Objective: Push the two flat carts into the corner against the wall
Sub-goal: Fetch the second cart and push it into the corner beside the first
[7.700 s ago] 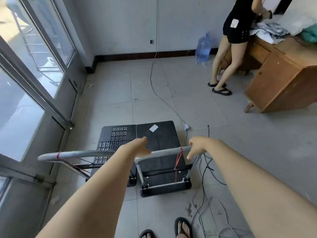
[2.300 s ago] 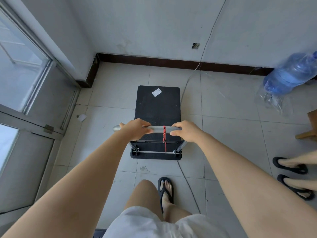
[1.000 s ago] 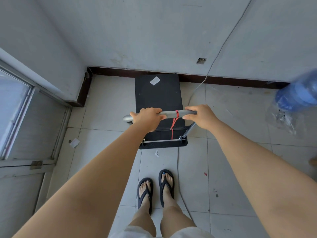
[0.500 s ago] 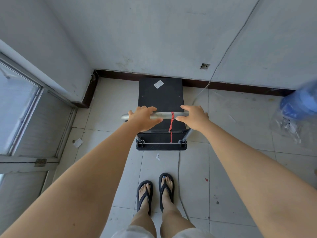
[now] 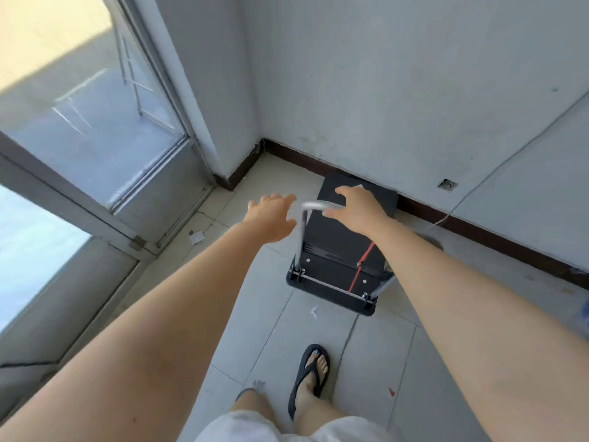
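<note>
One black flat cart stands on the tiled floor with its far end touching the dark baseboard of the wall, a short way right of the room corner. Its silver handle stands upright, and a red string hangs from it. My left hand hovers left of the handle with spread fingers, touching nothing. My right hand is over the handle bar with loose, parted fingers. No second cart is in view.
A glass door and window frame line the left side. A thin cable runs down the wall to the floor right of the cart. Paper scraps lie on the tiles. My foot in a black sandal stands behind the cart.
The cart has stayed against the wall. My left hand has come off the handle and moved left, my right hand's grip has loosened, and my view has swung left towards the door.
</note>
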